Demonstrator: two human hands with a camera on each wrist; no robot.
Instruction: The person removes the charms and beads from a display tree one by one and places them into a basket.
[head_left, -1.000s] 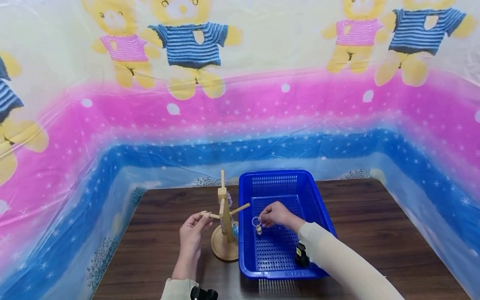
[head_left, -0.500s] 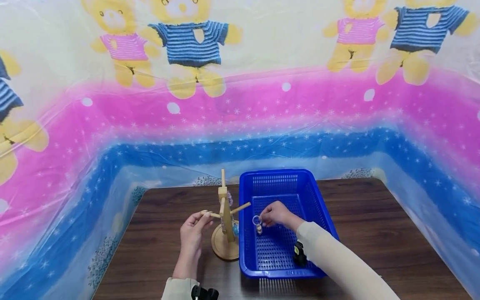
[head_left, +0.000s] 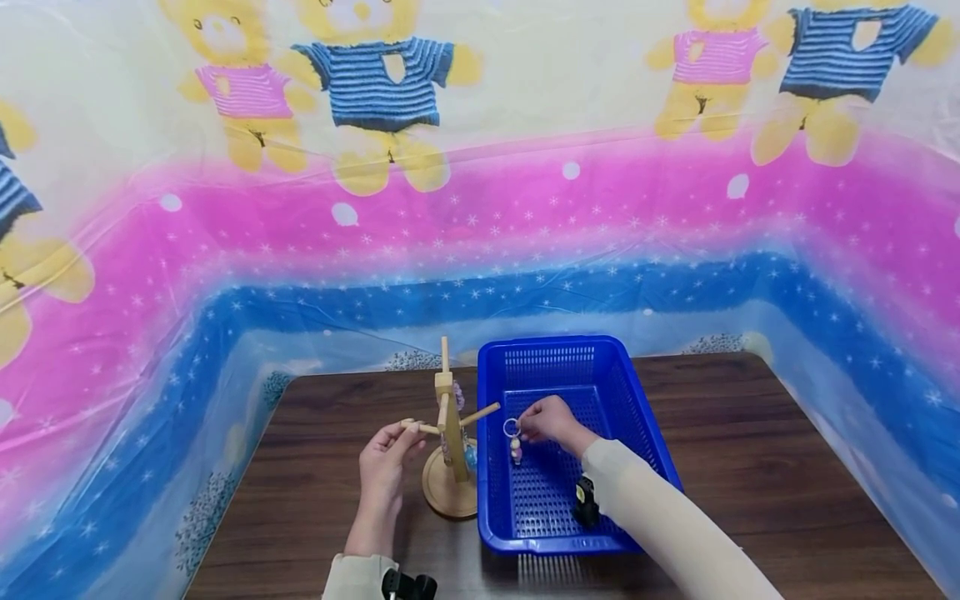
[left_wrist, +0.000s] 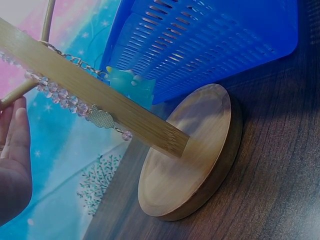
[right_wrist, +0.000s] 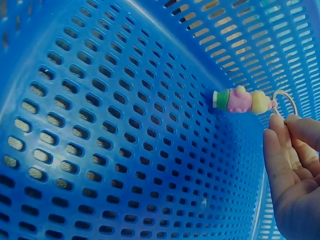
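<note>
My right hand [head_left: 551, 418], over the blue basket [head_left: 564, 547], pinches the metal ring of a keychain [right_wrist: 242, 101]. From that ring hangs a small figure in pink, green and yellow. Left of the basket stands a wooden rack [head_left: 456, 454] with several pegs and a round base [left_wrist: 192, 155]. Thumb and fingers of my left hand [head_left: 386, 467] pinch the end of one left-pointing peg [head_left: 426, 430]. On the rack hang a pink beaded strand [left_wrist: 62, 98] with a glittery charm and a chain with a turquoise charm [left_wrist: 132, 87].
The basket has perforated walls and stands close against the rack's right side. Both are on a dark wooden table [head_left: 757, 467]. A printed curtain [head_left: 525, 217] with bears closes off the back and sides.
My right hand has risen slightly and shifted a little left with the keychain. The figure has turned, showing its pink part. My left hand stays on the peg.
</note>
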